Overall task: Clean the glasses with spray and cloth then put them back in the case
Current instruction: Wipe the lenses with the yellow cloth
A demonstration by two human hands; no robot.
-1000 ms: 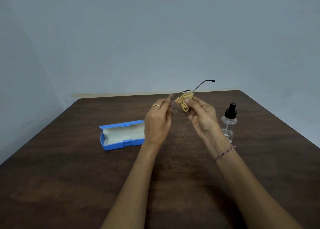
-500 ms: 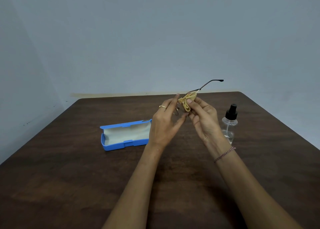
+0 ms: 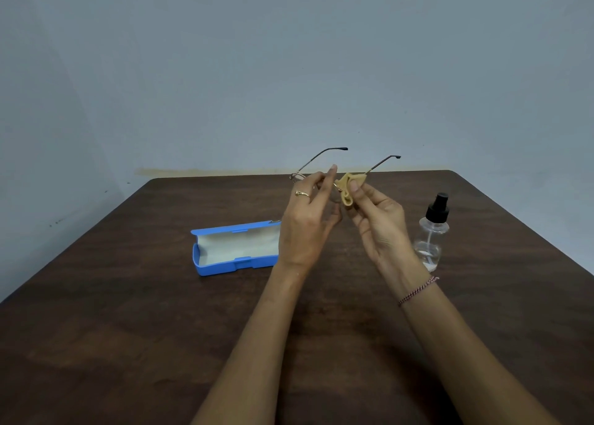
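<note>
Yellow cloth [image 3: 348, 188] pinched onto the glasses [image 3: 321, 154] by the right hand [image 3: 379, 228] (left hand [image 3: 305, 228] grips their other side).

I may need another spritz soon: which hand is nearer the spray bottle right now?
Right. The right hand, pinching the cloth, is raised just left of the spray bottle; the left hand holds the glasses farther left, by the case.

Setting: plain indoor room, type not determinable. Evidence: dark wood-grain table [image 3: 128, 344] set against a bare, pale blue-grey painted wall [image 3: 289, 71] (yellowish stained strip [image 3: 209, 171] just above the table's far edge). Second bare wall [image 3: 22, 135] meets it at left.
</note>
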